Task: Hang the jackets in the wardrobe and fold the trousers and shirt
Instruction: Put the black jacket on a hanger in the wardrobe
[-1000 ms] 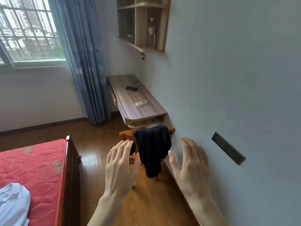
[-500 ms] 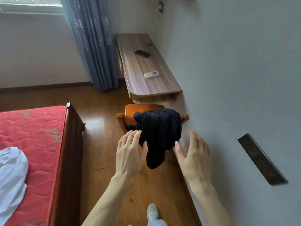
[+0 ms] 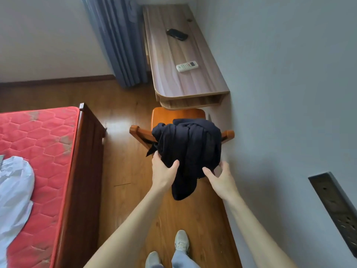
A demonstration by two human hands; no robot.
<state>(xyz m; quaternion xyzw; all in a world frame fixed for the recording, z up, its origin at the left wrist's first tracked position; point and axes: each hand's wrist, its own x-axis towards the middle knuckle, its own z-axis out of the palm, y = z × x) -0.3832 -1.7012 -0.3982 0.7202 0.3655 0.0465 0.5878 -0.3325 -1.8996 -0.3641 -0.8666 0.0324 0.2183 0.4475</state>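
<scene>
Change: a moment ago both our hands hovered spread in front of the chair, touching nothing; now our left hand (image 3: pixel 164 171) has closed on the dark garment (image 3: pixel 190 149), thumb across the front of the cloth and fingers tucked behind its left edge.
Right hand: our right hand (image 3: pixel 220 178) has come in at the garment's lower right edge, fingers spread and straight, at most brushing the cloth; it grips nothing yet.
Garment: a bunched navy piece draped over the back of the wooden chair (image 3: pixel 143 136), one end hanging toward the floor; we cannot tell whether it is a jacket or trousers.
Meaning: we judge the pick-up is just beginning, with one side secured and the other still to be gathered; hanging or folding is yet to come.
Other clothing: a white garment (image 3: pixel 13 190) lies crumpled on the red mattress (image 3: pixel 42 132) to our left, well apart from the chair.
Room: the chair stands at a wall-mounted desk (image 3: pixel 193 84) bearing a white remote control (image 3: pixel 187 66) and a small black object (image 3: pixel 177 33).
Floor: glossy wooden boards; a blue curtain (image 3: pixel 119 39) hangs in the corner.
</scene>
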